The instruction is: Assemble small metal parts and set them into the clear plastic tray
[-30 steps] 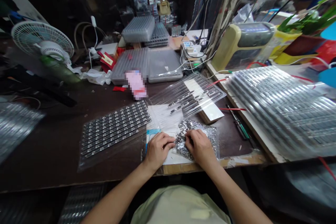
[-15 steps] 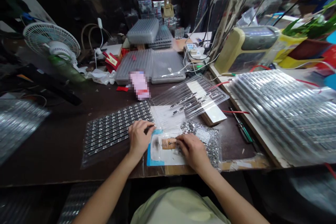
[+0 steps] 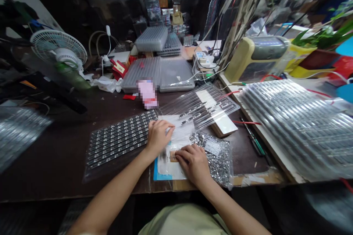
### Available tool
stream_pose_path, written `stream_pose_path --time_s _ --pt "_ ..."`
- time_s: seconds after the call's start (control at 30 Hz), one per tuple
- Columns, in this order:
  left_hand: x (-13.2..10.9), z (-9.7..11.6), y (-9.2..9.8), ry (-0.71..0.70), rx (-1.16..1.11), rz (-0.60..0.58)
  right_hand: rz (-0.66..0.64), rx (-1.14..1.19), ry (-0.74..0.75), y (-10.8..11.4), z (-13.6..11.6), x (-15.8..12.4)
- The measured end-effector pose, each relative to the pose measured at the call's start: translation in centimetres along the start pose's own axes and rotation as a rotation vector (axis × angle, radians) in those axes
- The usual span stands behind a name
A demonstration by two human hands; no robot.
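Observation:
My left hand (image 3: pixel 159 136) is over the right end of a clear tray (image 3: pixel 118 140) filled with rows of small dark and silver metal parts. Its thumb and fingertips come close together above some thin translucent sheets (image 3: pixel 180 125); whatever is between them is too small to make out. Just right of it, my right hand (image 3: pixel 194 164) has its fingers bent together at a small orange-brown block (image 3: pixel 173 156). This block lies on a white and blue pad (image 3: pixel 162 170). Beside the right hand lies a clear bag (image 3: pixel 220 163) full of small shiny metal parts.
Behind the hands, a ribbed clear tray (image 3: pixel 198 104) with several metal parts leans on a white block (image 3: pixel 224 123). Stacked clear trays (image 3: pixel 298 125) fill the right side, near a green-handled screwdriver (image 3: pixel 256 143). A fan (image 3: pixel 59 47) stands at the back left.
My left hand has moved right and slightly away from me, from the filled tray's edge to the translucent sheets. My right hand has shifted slightly left, covering more of the orange-brown block.

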State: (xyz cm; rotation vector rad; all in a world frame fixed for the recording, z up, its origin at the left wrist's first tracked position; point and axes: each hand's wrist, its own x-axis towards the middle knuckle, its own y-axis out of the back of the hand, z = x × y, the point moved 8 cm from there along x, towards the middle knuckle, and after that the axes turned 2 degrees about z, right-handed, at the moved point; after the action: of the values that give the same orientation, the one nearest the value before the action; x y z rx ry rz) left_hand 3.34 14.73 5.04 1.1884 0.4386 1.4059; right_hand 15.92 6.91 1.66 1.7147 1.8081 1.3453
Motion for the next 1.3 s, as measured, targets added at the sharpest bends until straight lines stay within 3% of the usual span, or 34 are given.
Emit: stream_pose_path --time_s 0.17,0.27,0.33,0.43,0.5,0.6,0.73,1.0,1.3 --pt "3.8 2.5 -3.6 -0.013 0.012 -0.070 0.009 -0.071 0.037 -0.1 -0.7 -0.7" --pt "3.7 2.3 -4.1 -0.024 -0.008 -0.075 0.080 -0.082 0.065 2.5 1.1 0.9" --pt "3.1 1.8 -3.9 -0.029 -0.053 -0.040 0.222 -0.110 0.030 6.4 4.5 3.2" --pt "2.1 0.6 -3.5 0.026 -0.153 0.121 0.410 -0.230 -0.199 12.8 12.0 7.4" --pt "1.4 0.0 -4.0 0.096 -0.217 0.213 0.300 -0.239 -0.402 14.4 17.0 10.0" --pt "0.8 -0.3 -5.4 0.173 -0.292 0.240 0.206 -0.205 -0.450 15.0 20.1 12.3" --pt "0.5 -0.1 -6.3 0.211 -0.336 0.236 0.218 -0.160 -0.405 15.3 19.6 12.9" --pt "0.5 -0.1 -5.6 0.224 -0.334 0.248 0.264 -0.093 -0.323 17.0 17.7 13.3" --pt "0.5 -0.2 -6.2 0.231 -0.330 0.241 0.233 -0.157 -0.409 14.4 20.9 12.2"
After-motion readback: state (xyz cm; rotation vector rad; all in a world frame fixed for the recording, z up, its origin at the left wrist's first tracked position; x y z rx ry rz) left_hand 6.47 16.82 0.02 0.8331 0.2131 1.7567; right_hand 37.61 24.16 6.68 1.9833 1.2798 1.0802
